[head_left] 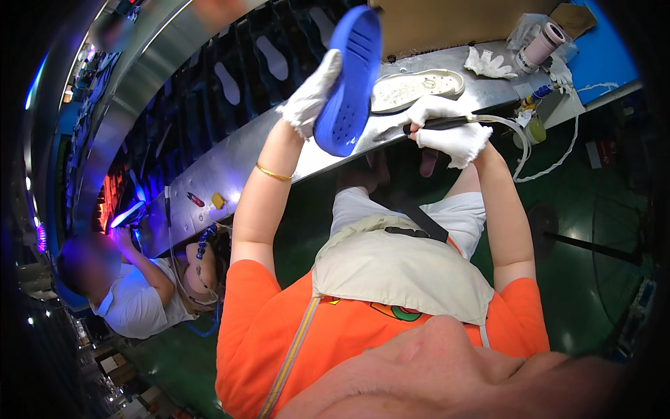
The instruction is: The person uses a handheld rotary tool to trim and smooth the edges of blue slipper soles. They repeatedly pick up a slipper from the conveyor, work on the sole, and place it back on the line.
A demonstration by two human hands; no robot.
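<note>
My left hand, in a white glove, grips a blue shoe sole by its left side and holds it up, tilted, above the bench. Slots run across one end of the sole, and small holes dot the other. A white fingerless-looking glove covers my right hand, which is closed round a dark, pen-like tool. From this tool a clear hose curves off to the right. An off-white shoe sole lies on the metal bench, just beyond my right hand.
Past the bench, a dark conveyor carries several pale insole-shaped pieces. Spare white gloves and a pink tumbler stand at the bench's right. Further left, a co-worker sits near a yellow block and a red-handled tool.
</note>
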